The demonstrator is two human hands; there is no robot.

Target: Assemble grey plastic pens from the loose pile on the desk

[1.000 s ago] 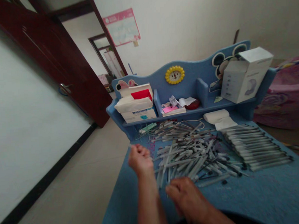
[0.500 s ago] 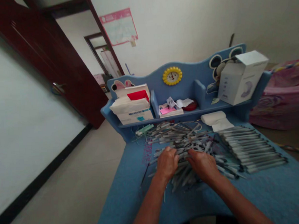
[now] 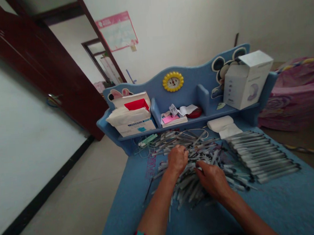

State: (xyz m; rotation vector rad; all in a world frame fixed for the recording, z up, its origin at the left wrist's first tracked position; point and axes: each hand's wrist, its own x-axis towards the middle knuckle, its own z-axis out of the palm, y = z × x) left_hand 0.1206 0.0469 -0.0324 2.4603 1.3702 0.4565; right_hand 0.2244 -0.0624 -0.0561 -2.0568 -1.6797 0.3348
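A loose heap of grey-white pens (image 3: pixel 188 187) with dark ends covers the middle of the desk. My left hand (image 3: pixel 178 159) is over the heap's centre with curled fingers; what they grip is hidden behind the hand. Just to its right and nearer to me, my right hand (image 3: pixel 211 176) pinches at a pen among the others, thumb and forefinger together. More pens (image 3: pixel 174 139) lie crosswise at the back, below the shelf. On the right side, similar pens (image 3: pixel 264 157) lie side by side in a neat row, dark ends to the right.
Behind the pens rises a blue shelf (image 3: pixel 144 134) with a tissue-filled box (image 3: pixel 136 127), a paper stack (image 3: pixel 174 122) and a white carton (image 3: pixel 243 85). A white paper roll (image 3: pixel 220 123) lies below it. One dark thin stick (image 3: pixel 148 191) lies left of the heap.
My left hand has moved farther back over the heap, and my right hand has drawn slightly away from it. The camera view has shifted a little to the right.
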